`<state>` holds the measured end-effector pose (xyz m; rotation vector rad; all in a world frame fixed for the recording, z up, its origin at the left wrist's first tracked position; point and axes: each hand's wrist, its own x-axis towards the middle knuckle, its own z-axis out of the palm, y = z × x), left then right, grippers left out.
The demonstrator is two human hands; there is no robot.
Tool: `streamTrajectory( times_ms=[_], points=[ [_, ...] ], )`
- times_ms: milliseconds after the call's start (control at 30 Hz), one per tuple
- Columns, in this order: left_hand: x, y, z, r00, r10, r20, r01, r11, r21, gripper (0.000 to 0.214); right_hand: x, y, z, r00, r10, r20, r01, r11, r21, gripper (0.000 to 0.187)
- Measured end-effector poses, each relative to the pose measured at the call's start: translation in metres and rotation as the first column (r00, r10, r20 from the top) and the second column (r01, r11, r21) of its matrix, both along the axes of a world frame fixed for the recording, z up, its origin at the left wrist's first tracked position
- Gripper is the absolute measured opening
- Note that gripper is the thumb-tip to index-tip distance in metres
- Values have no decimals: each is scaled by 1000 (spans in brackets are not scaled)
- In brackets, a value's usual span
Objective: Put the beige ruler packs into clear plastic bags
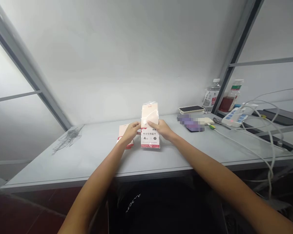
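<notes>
At far left, a tangle of thin grey wire or fibre [68, 138] lies on a pale grey laminate desk [88, 162]. Beside the left hand, a second flat packet with a peach card and red edging [123, 136] lies partly hidden. The left hand [130, 131] is half-curled, its fingers against the left edge of a clear plastic ruler-set packet with a peach-and-white card label and red base band [150, 139]. That glossy, thin-walled packet sits centrally, long axis toward the wall; whether it lies flat or is slightly raised cannot be determined. The right hand [160, 128] is partly open, fingers extended across its right side. The two-sided hold appears intended to steady it. Further right stand a phone with a cream case [191, 109], a pixelated object [190, 123], a clear plastic water bottle [211, 96], a bottle holding red liquid [230, 97], a white power strip [235, 116], and looped white cables [266, 130].
</notes>
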<state>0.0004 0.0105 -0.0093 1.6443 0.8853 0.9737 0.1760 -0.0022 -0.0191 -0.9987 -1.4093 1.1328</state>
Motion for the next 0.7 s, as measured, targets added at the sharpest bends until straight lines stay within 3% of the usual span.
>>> streamTrajectory(
  times_ms=[200,467,600,700],
  points=[
    [1,0,3,999,21,40,-21,1000,-7,32,0,3,-2,1000,-25,2,25,1000,2,39],
    [-3,6,3,978,201,59,-201,980,-11,27,3,8,0,995,-39,90,33,997,70,35],
    [-19,14,8,919,375,-121,-378,926,-8,21,17,15,1,991,-32,129,33,999,-2,26],
    [-35,20,11,807,489,-331,-512,859,21,15,30,21,-2,977,-47,210,66,995,-81,20]
  ],
)
